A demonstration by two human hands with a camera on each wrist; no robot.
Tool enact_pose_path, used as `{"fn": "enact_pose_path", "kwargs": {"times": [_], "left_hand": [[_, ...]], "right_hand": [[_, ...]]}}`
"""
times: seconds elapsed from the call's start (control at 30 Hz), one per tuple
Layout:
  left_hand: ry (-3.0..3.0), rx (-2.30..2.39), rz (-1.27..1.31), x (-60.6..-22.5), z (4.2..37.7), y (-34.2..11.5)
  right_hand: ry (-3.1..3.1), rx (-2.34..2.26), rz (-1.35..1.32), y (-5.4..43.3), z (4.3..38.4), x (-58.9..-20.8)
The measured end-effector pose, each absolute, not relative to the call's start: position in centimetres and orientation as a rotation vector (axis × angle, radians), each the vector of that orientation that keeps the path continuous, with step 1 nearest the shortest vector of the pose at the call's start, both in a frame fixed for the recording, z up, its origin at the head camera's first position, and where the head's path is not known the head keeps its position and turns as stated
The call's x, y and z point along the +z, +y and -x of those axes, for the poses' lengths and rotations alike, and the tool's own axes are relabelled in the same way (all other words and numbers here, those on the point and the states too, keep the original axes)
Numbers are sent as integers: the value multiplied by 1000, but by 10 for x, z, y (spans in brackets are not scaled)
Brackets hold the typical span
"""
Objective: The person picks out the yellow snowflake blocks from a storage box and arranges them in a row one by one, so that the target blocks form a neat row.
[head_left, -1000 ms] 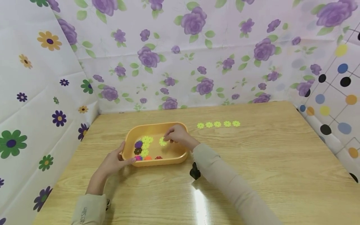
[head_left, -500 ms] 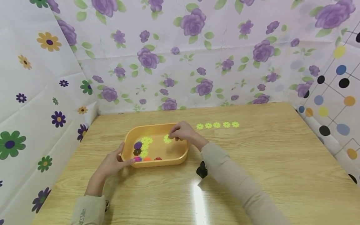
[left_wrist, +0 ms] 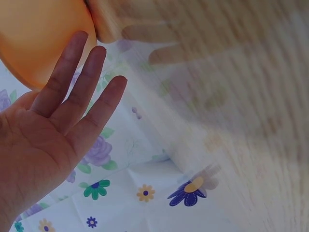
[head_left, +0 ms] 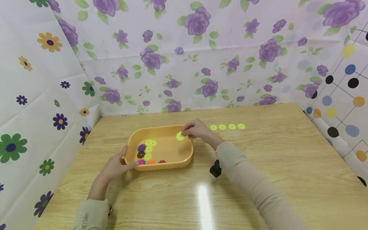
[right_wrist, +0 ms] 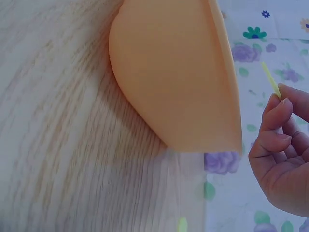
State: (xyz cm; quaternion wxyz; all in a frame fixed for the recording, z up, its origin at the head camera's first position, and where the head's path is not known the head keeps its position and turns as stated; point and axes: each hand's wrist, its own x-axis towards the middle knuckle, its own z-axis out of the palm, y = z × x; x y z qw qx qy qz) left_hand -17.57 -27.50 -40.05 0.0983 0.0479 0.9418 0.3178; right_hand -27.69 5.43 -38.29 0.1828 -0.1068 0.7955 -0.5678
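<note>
My right hand (head_left: 197,129) pinches a yellow flower-shaped disc (head_left: 180,136) between thumb and forefinger, above the right end of an orange plastic tray (head_left: 164,166). In the right wrist view the disc (right_wrist: 270,78) is seen edge-on, higher than the tray's rim. At the tray's left end my left hand (head_left: 115,166) holds the wall, thumb over the front rim and fingers against the outside. Other fingers (left_wrist: 79,104) of that hand stretch out below the tray. Several yellow discs (head_left: 148,149) lie inside, beside a purple disc (head_left: 141,147) and a dark brown disc (head_left: 141,155).
Along the tray's front wall lie a pink disc (head_left: 141,162), an orange disc (head_left: 151,162) and a red disc (head_left: 162,161). A row of yellow discs (head_left: 222,127) runs right of the tray, partly behind my right hand. Flowered cloth (head_left: 172,57) hangs behind the wooden table (head_left: 161,198).
My right hand has moved right and a little away from me, carrying the yellow disc from mid-tray to over its right end. The left hand and tray have stayed put.
</note>
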Motion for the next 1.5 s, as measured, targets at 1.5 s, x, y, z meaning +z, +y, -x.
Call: {"fn": "enact_pose_path", "kwargs": {"times": [1.5], "left_hand": [[2780,969,-154,-402,177,-275]], "right_hand": [[2372,-1633,-74,242,306,-389]]}}
